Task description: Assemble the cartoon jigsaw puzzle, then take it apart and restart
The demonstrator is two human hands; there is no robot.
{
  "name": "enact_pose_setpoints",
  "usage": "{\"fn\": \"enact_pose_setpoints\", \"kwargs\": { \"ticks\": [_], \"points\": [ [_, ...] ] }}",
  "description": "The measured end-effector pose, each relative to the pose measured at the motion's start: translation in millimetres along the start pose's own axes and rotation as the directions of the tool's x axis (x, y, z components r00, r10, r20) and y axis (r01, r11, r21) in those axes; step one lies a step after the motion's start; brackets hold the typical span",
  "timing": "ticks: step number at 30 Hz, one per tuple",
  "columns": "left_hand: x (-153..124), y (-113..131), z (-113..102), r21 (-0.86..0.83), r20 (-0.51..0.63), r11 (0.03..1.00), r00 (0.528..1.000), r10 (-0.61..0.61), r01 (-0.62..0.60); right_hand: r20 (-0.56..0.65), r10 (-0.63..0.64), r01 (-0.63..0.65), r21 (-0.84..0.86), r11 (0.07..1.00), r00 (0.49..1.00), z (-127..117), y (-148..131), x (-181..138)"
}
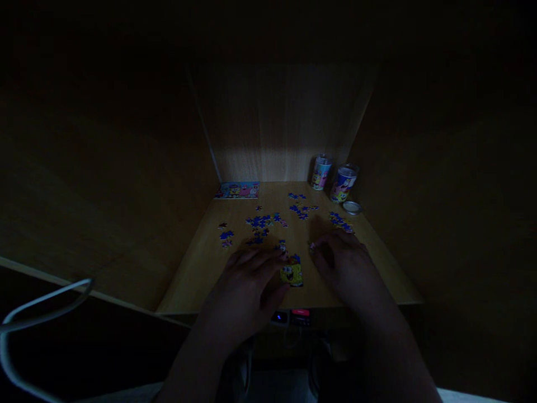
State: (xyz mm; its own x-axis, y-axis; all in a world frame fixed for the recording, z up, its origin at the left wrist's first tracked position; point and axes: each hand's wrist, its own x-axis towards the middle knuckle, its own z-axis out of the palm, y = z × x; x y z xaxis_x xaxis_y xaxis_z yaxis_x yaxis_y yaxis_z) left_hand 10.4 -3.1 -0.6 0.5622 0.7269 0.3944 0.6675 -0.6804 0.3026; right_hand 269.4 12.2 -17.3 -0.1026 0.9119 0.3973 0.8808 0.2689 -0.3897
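The scene is very dark. A small joined patch of yellow and blue puzzle pieces [292, 272] lies near the front edge of a wooden desk [201, 268]. My left hand [247, 280] rests just left of it, fingers stretched forward and touching the patch's edge. To the right, my right hand [342, 257] lies on the desk with its fingers curled down, and a tiny piece seems pinched at the fingertips [312, 246]. Loose blue puzzle pieces [262, 223] are scattered across the desk beyond both hands.
A picture card [237, 190] lies at the back left of the desk. Two cartoon-printed tins [321, 172] [344, 183] stand at the back right, with a round lid [352, 207] beside them. Wooden walls close the desk in. A white cable [37, 313] loops at the lower left.
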Motion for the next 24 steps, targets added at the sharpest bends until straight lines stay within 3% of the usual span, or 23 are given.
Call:
{"fn": "enact_pose_setpoints", "kwargs": {
  "ticks": [14, 24],
  "points": [
    [1.3, 1.0, -0.5, 0.009, 0.009, 1.0, 1.0, -0.012, 0.012, 0.006, -0.024, 0.024, -0.03, 0.999, 1.0, 0.0, -2.0, 0.7],
    [-1.6, -1.7, 2.2, 0.019, -0.003, 1.0, 1.0, 0.002, -0.002, 0.012, -0.027, 0.027, 0.056, 0.998, 1.0, 1.3, 4.1, 1.0]
  ]
}}
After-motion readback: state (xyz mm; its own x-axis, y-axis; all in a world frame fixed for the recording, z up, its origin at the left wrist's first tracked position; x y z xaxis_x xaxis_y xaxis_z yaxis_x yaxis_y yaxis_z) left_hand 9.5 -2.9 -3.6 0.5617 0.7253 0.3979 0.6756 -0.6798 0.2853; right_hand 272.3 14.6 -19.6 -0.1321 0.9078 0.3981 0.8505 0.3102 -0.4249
